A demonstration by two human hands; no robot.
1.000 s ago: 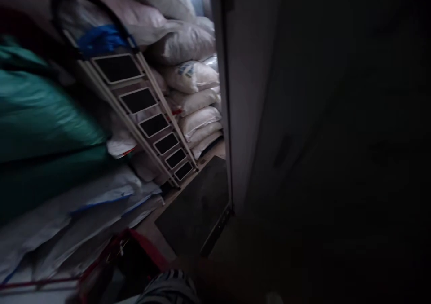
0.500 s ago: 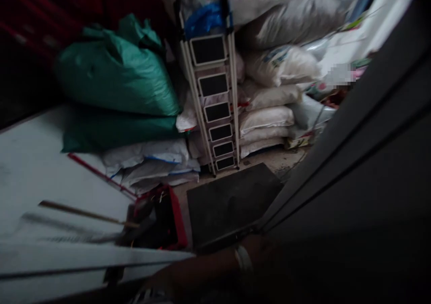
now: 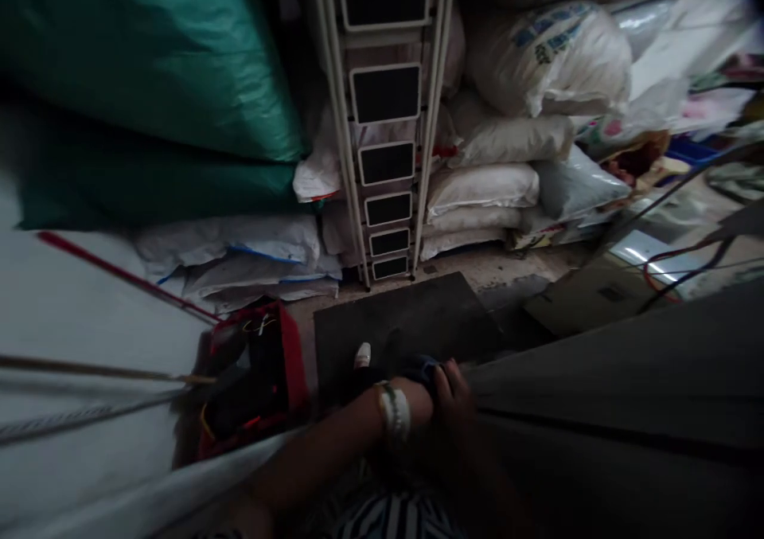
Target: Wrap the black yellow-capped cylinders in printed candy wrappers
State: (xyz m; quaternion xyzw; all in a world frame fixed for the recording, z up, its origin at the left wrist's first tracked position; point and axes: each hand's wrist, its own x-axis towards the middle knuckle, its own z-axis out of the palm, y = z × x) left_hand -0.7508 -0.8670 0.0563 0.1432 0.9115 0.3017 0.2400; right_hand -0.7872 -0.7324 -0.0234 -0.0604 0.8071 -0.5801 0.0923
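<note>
My left hand (image 3: 416, 400), with a pale band (image 3: 395, 412) at the wrist, reaches from the lower left to the middle of the view. Its fingers are hidden in the dark. Close against it is my right hand (image 3: 457, 392), its fingers bent and close together; what they hold, if anything, cannot be made out. Just past both hands shows a small dark bluish thing (image 3: 426, 361), too dim to name. To their right runs the edge of a large grey panel (image 3: 597, 388). Beyond the hands, a white shoe (image 3: 362, 355) is on a dark mat (image 3: 406, 308).
A stepladder (image 3: 387, 165) stands against stacked white sacks (image 3: 483, 189). Big green sacks (image 3: 179, 85) lie on pale ones at left. A red container (image 3: 292, 356) of dark items sits by the white wall (image 3: 60, 308). At right are a pale box (image 3: 597, 292) and cables (image 3: 650, 276).
My view has moved forward and tilted down. The grey panel takes up less of the right side, uncovering the box and cables. My right hand and a shoe now show.
</note>
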